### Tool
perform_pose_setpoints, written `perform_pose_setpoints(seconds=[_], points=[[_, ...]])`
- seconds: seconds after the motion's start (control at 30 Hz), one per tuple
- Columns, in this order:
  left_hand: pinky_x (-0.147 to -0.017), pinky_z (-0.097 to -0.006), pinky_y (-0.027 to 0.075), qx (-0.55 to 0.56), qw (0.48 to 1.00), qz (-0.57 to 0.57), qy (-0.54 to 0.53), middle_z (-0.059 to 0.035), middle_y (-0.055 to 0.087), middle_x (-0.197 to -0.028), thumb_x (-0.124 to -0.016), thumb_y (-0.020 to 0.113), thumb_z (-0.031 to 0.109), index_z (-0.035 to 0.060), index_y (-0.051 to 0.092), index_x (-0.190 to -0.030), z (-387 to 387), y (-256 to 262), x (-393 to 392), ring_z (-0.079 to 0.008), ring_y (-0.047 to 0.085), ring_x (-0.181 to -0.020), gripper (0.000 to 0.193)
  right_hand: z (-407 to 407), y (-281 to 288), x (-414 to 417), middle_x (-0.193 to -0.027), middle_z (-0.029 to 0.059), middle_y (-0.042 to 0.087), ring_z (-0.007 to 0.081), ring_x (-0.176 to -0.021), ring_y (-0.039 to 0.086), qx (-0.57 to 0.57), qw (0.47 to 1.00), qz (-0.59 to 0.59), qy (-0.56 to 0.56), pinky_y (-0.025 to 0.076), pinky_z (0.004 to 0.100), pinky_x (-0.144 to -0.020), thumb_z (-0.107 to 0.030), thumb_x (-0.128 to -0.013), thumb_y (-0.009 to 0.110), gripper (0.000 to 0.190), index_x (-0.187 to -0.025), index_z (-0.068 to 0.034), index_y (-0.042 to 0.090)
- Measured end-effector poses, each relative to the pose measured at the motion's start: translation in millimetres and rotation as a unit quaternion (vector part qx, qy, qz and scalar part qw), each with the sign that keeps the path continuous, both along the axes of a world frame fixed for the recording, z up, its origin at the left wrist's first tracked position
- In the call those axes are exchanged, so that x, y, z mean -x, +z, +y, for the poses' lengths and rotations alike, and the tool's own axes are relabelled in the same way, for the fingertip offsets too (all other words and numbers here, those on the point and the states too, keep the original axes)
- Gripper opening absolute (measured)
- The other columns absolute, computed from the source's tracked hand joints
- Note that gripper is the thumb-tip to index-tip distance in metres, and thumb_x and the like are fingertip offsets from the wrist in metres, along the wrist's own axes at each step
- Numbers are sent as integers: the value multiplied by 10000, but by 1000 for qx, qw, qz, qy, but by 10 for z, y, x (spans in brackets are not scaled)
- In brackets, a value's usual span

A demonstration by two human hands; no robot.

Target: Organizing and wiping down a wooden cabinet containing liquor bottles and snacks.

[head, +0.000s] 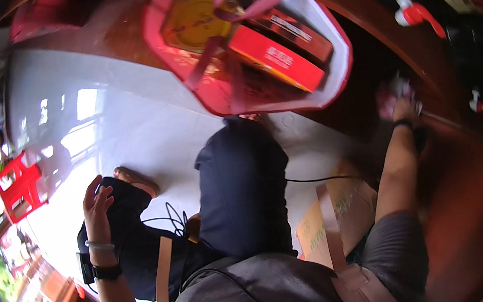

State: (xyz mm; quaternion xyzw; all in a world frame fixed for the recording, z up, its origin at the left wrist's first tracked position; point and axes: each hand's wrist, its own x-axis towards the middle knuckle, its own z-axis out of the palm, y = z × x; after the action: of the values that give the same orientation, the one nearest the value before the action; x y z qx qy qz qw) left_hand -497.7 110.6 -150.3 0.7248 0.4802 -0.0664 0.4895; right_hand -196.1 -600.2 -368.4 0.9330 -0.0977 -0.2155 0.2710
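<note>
My left hand (97, 209) is raised over my bent left leg, fingers apart, holding nothing. Stretched out to the right, my right hand (405, 110) is closed around a blurred pink-and-white crumpled thing (388, 97), perhaps a cloth or a packet. It is low against the dark wooden furniture (477, 175). Before me stands a red gift bag (344, 58) with a white lining and pink ribbon handles. Inside it lie a red box (276, 57), a dark red-brown box (294, 33) and a container with a round yellow lid (197, 20).
Dark containers with red-and-white taps (416, 14) and written labels stand at the right on the wooden furniture. Beside my right hip is a cardboard box (349, 205). A black cable (321, 178) runs beside my leg. A red plastic stool (19, 186) stands left on the shiny floor (120, 104).
</note>
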Motion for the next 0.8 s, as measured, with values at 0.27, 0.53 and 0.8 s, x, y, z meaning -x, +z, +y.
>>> perform_pose_setpoints(seconds=[0.27, 0.53, 0.8], points=[[-816, -249, 468, 39, 995, -89, 8, -27, 609, -1131, -904, 621, 218, 53, 543, -1273, 118, 193, 218, -103, 590, -928, 412, 430, 630, 1051, -1092, 181, 627, 301, -1008, 595, -325, 938, 84, -81, 453, 403, -880, -250, -799, 644, 435, -1181, -49, 589], [-875, -268, 445, 100, 944, -310, -49, -38, 556, -1250, -928, 588, 192, 50, 536, -1269, 464, 425, 579, -142, 566, -1053, 373, 1916, 3062, 1289, -1160, 199, 600, 361, -1050, 590, -370, 913, 159, 69, 466, 440, -869, -136, -678, 698, 407, -1069, -41, 629], [-885, -288, 458, -33, 820, -547, 161, -100, 554, -1267, -912, 538, 85, 0, 589, -1176, 1302, 886, 1899, -148, 587, -989, 282, 4077, 3839, 1301, -1006, 116, 680, 194, -962, 638, -472, 849, 39, 234, 469, 311, -875, 74, -648, 610, 504, -1148, 17, 590]])
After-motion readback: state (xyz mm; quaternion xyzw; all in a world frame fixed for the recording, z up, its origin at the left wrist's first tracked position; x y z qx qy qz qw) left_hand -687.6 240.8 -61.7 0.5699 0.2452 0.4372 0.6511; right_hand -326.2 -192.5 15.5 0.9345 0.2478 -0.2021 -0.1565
